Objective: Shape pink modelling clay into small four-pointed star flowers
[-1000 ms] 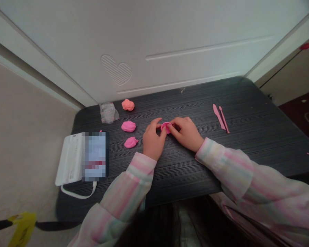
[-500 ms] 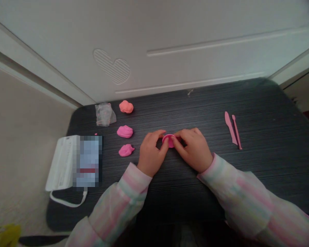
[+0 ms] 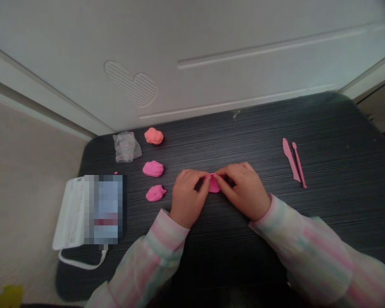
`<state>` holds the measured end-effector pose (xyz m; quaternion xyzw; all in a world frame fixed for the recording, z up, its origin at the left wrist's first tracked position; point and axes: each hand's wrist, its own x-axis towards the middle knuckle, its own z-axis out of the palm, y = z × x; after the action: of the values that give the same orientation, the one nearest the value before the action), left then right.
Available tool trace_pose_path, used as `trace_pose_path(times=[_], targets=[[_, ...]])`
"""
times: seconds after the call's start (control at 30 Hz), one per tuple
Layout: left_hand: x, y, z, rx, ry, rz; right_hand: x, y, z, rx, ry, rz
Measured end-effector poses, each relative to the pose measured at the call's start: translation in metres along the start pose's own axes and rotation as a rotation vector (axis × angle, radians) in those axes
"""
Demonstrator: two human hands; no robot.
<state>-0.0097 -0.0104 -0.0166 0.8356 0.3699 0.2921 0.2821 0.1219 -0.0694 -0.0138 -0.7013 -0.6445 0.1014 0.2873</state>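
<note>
A thin, flattened piece of bright pink modelling clay [image 3: 214,185] is held between both hands at the middle of the table. My left hand [image 3: 188,194] pinches its left upper edge with thumb and fingertips. On the opposite side my right hand [image 3: 244,188] pinches the same edge, its fingertips nearly meeting the left ones. Fingers partly hide the clay's top. To the left lie two pink clay lumps, an upper one [image 3: 153,168] and a lower one [image 3: 155,193], with an orange clay lump [image 3: 154,136] beyond them.
On the right lie a pink plastic knife [image 3: 290,159] and a thin pink modelling stick [image 3: 299,164]. A clear plastic bag [image 3: 126,146] sits at the back left. Nearer, a white device [image 3: 69,213] with a cable [image 3: 83,266] adjoins a blurred-out screen [image 3: 107,209]. A white panel [image 3: 211,34] borders the dark table [image 3: 231,252].
The clay between my fingers has gone from a curled, rim-like shape to a flatter sheet hanging down. My fingertips have drawn closer together along its top edge. The view has shifted slightly.
</note>
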Motion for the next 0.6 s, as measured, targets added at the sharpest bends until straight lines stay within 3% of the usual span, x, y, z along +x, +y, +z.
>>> trace_pose_path(times=[0.6], targets=[[-0.0002, -0.0021, 0.0016, 0.016, 0.007, 0.051, -0.001, 0.0016, 0.003, -0.08, -0.026, -0.057]])
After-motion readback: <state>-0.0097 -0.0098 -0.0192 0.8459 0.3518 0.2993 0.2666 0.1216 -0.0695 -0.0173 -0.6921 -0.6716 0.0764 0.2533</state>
